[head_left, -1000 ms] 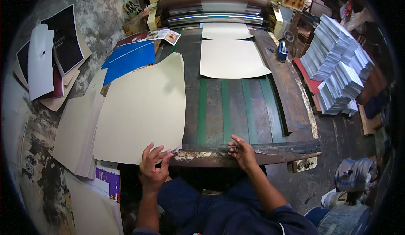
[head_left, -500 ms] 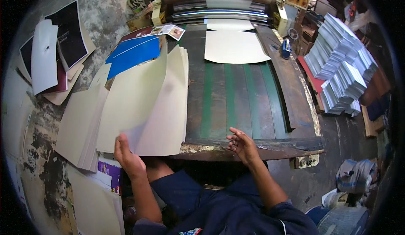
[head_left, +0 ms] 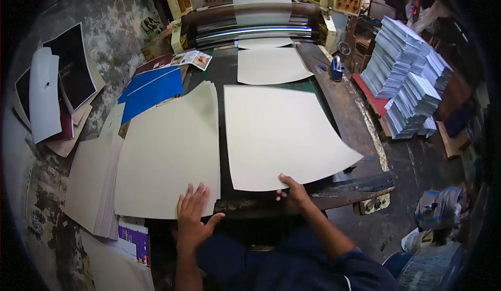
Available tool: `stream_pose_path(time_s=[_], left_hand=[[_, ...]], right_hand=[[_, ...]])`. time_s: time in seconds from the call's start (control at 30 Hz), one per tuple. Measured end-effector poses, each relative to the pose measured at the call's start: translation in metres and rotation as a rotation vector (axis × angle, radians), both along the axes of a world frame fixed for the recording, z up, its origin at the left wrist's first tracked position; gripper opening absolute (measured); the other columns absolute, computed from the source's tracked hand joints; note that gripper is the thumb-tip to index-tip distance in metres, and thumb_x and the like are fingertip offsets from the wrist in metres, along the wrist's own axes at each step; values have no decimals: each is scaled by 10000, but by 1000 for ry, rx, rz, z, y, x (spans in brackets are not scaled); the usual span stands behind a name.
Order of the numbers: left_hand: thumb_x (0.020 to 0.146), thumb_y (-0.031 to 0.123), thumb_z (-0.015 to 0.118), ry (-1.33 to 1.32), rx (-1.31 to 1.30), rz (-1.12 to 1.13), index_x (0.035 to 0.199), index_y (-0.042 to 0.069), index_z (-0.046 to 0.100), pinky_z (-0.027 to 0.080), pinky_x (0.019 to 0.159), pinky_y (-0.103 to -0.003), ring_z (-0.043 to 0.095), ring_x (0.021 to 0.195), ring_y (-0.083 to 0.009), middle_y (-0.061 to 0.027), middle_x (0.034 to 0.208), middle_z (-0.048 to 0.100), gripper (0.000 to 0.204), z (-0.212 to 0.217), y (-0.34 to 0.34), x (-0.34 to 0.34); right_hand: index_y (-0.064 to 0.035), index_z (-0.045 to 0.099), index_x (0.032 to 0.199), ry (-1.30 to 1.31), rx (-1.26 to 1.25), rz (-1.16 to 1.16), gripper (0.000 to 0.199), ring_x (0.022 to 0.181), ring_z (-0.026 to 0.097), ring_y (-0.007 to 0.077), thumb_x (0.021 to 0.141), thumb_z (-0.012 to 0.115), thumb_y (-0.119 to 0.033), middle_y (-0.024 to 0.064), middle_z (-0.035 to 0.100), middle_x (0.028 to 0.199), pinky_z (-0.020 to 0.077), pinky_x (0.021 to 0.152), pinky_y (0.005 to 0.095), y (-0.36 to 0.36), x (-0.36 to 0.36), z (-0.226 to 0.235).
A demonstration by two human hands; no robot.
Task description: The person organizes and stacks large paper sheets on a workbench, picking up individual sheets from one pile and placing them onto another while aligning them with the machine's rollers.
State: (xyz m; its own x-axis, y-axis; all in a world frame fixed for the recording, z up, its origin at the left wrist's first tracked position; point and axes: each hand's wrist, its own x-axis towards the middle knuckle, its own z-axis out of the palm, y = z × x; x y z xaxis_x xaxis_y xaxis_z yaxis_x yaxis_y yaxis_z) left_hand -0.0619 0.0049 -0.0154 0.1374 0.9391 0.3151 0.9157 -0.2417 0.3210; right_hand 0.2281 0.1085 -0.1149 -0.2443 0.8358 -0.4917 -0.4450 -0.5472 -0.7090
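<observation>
A large cream paper sheet (head_left: 284, 134) lies over the near part of the machine's feed table, its right corner lifted. My right hand (head_left: 296, 193) pinches its near edge, thumb on top and fingers curled beneath. To the left is a stack of similar cream sheets (head_left: 164, 152). My left hand (head_left: 197, 212) rests with spread fingers on that stack's near right corner. Beyond the pinched sheet, another cream sheet (head_left: 274, 66) lies close to the rollers (head_left: 255, 34), with a further sheet's edge at the rollers.
Blue sheets (head_left: 151, 90) and a printed picture sheet (head_left: 194, 59) lie behind the stack. A dark metal guide rail (head_left: 334, 95) runs along the table's right side. Piles of white paper (head_left: 399, 64) stand on the right. A blue tape dispenser (head_left: 336, 69) sits near the rail.
A sheet has come off the left stack onto the table, its near edge now in my right hand. My left hand has moved right and settled on the stack. The whole view has shifted slightly.
</observation>
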Motion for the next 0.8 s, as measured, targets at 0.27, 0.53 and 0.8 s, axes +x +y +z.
stream_pose_path(time_s=[0.27,0.53,0.8], left_hand=[[970,453,507,-255,24,68,1254,69,598,277,1119,-522,472,1318,-355,-131,1345,578,486,-3,-3,1],[956,315,581,-198,-44,208,1230,85,638,269,1122,-524,474,1327,-313,-115,1339,588,362,4,-14,14],[962,280,574,-507,12,327,1196,98,668,307,1097,-505,543,1255,-315,-97,1248,649,311,-3,-6,15]], right_hand=[[-113,441,1208,168,-55,-52,377,551,423,102,981,543,-397,62,539,839,473,606,311,99,-20,-64],[-131,438,1197,196,-57,-160,428,547,454,104,983,476,-500,54,545,767,522,661,337,223,-25,-85],[-110,354,1371,134,-28,-382,525,653,547,187,1000,421,-476,124,627,987,573,701,440,257,-25,-72]])
